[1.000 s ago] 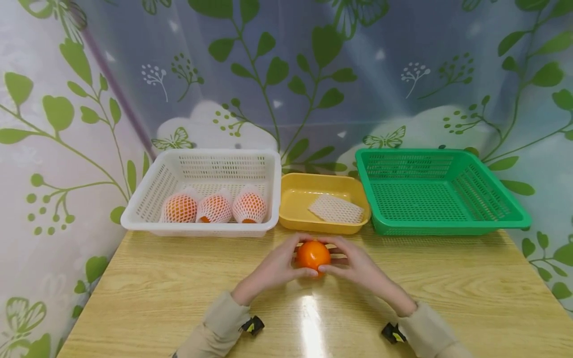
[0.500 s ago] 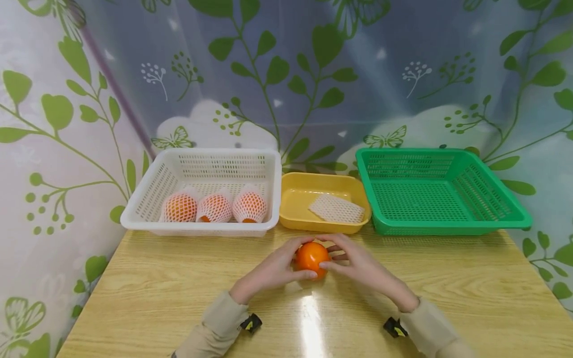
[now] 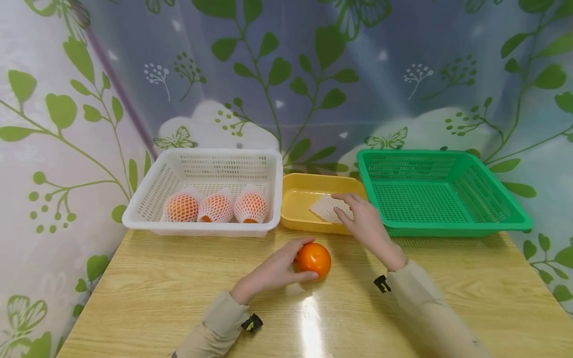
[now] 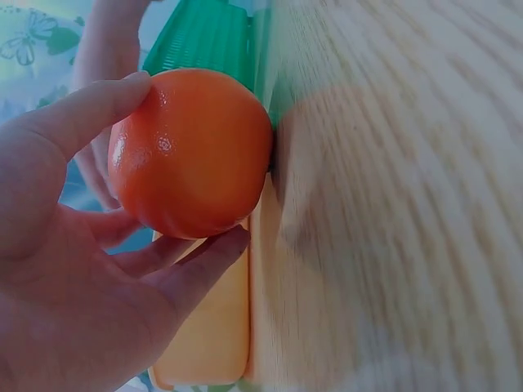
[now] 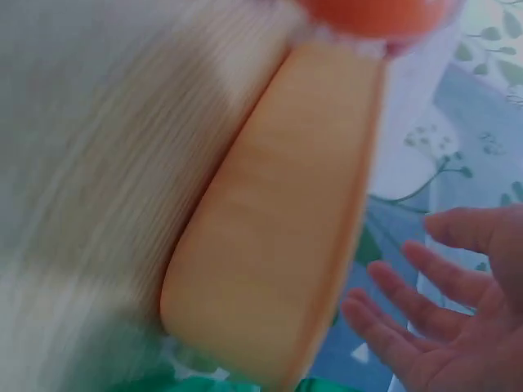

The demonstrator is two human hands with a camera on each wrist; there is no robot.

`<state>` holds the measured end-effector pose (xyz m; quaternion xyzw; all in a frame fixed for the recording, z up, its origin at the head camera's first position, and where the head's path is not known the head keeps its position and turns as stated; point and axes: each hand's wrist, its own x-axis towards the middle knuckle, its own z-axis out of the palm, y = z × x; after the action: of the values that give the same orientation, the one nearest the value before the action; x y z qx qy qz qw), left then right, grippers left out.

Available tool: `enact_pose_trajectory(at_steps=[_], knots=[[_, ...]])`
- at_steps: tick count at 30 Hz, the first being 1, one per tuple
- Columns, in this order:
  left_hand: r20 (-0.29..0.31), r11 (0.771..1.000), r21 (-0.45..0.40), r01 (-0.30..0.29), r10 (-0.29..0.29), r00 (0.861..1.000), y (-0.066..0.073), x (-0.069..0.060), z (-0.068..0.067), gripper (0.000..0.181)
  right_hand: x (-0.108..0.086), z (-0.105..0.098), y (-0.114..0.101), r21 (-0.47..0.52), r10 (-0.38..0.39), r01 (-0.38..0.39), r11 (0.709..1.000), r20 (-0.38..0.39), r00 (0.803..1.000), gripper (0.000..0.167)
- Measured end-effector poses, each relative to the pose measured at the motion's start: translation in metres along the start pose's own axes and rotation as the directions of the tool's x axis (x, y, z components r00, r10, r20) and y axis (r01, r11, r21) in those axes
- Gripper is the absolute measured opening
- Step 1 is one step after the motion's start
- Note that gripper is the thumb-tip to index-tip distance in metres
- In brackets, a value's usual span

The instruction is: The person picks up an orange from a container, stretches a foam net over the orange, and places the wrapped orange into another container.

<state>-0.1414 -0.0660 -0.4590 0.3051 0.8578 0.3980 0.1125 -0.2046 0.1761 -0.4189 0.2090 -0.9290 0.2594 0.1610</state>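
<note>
A glossy orange rests on the wooden table. Around its left side curls my left hand; the left wrist view has the thumb on one side of the orange and fingers on the other. My right hand hangs over the right part of the yellow tray, fingers spread and slightly bent. Below it lies a white foam net sleeve, partly covered by that hand. In the right wrist view the right hand has nothing between its fingers.
On the left, a white basket contains three orange fruits in foam nets, one of them a netted fruit at the right. A green basket stands right of the tray. A patterned curtain hangs behind.
My right hand has let go of the orange and moved up and right over the yellow tray. The left hand keeps its hold, and the orange stays in nearly the same place.
</note>
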Motion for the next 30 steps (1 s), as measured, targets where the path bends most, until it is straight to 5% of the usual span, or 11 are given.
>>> enact_pose_trajectory(at_steps=[8,16,22,30], knots=[[-0.006,1.000,0.026,-0.016,0.016,1.000,0.000,0.000,0.001,0.076,0.020,0.023,0.015,-0.204,0.083,-0.068,0.977,0.064,0.995,0.034],[-0.009,0.999,0.032,-0.007,0.007,1.000,0.002,-0.002,0.000,0.078,0.029,0.033,0.024,-0.305,0.113,-0.079,0.949,0.093,0.989,0.035],[-0.014,0.999,0.032,-0.005,0.005,1.000,0.002,-0.002,0.001,0.079,0.031,0.032,0.025,-0.281,0.163,-0.128,0.951,0.107,0.981,0.033],[-0.017,1.000,0.028,0.003,-0.002,1.000,0.001,0.000,0.001,0.079,0.029,0.024,0.009,-0.132,0.150,-0.154,0.979,-0.039,0.988,0.026]])
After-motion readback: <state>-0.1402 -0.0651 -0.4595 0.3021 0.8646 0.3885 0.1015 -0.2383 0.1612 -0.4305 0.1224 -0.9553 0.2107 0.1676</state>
